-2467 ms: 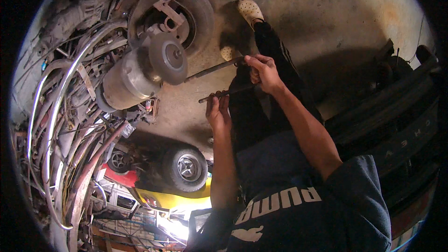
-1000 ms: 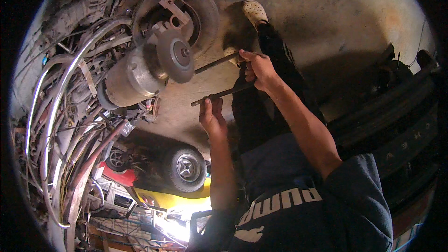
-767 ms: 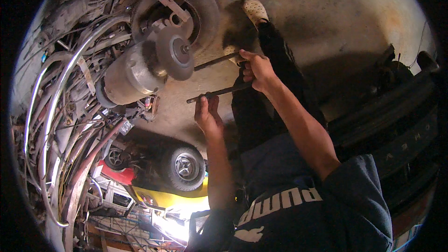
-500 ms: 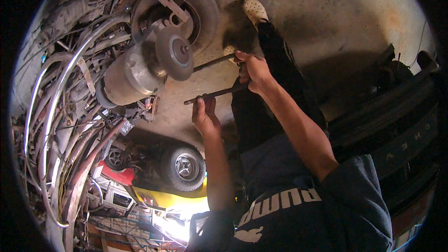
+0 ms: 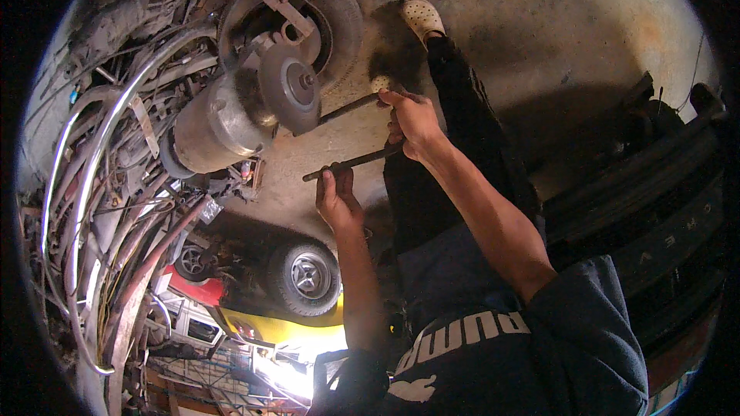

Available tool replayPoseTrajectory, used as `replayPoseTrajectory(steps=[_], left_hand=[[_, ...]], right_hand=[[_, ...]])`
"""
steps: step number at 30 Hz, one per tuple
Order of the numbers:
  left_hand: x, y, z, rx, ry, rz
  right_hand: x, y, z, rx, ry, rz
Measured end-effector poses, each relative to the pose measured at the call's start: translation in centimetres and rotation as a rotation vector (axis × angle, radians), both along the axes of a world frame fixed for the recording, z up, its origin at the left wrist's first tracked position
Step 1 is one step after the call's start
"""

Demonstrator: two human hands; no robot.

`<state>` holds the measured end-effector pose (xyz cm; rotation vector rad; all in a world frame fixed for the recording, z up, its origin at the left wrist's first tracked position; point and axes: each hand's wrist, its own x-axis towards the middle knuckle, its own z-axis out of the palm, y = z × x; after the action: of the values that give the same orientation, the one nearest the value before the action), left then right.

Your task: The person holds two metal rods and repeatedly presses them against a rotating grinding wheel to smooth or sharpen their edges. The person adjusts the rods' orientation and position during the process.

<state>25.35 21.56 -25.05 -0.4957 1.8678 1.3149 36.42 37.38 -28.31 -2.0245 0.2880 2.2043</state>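
A bench grinder [image 5: 220,127] with a round grey wheel [image 5: 289,88] stands at the upper left. My right hand [image 5: 416,125] is closed around dark metal rod, beside my trouser leg. One length of dark rod [image 5: 351,109] runs from that hand to the lower edge of the wheel, apparently touching it. Nearer me, another dark length [image 5: 358,160] stretches left from the same hand. My left hand [image 5: 339,196] pinches it near its free end. Whether both lengths are one bent rod is hidden by my right hand.
A tyre [image 5: 343,27] lies behind the grinder. Bent tubes [image 5: 104,146] and scrap metal crowd the left side. Below is a yellow vehicle [image 5: 281,330] with a wheel [image 5: 310,277]. A dark vehicle panel [image 5: 655,243] is at right. My light clog [image 5: 422,17] rests on the concrete floor.
My right hand has shifted slightly left, toward the grinder wheel, and the rod has moved with it. My left hand stays on the rod, a touch lower.
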Motion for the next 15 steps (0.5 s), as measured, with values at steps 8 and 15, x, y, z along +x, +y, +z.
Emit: replayPoseTrajectory(steps=[8,15], left_hand=[[0.05,0.28,0.50,0.001,0.003,0.020],[-0.23,0.31,0.18,0.031,0.028,-0.012]], right_hand=[[-0.09,0.04,0.45,-0.009,-0.004,-0.039],[-0.23,-0.22,-0.12,-0.028,0.005,-0.091]])
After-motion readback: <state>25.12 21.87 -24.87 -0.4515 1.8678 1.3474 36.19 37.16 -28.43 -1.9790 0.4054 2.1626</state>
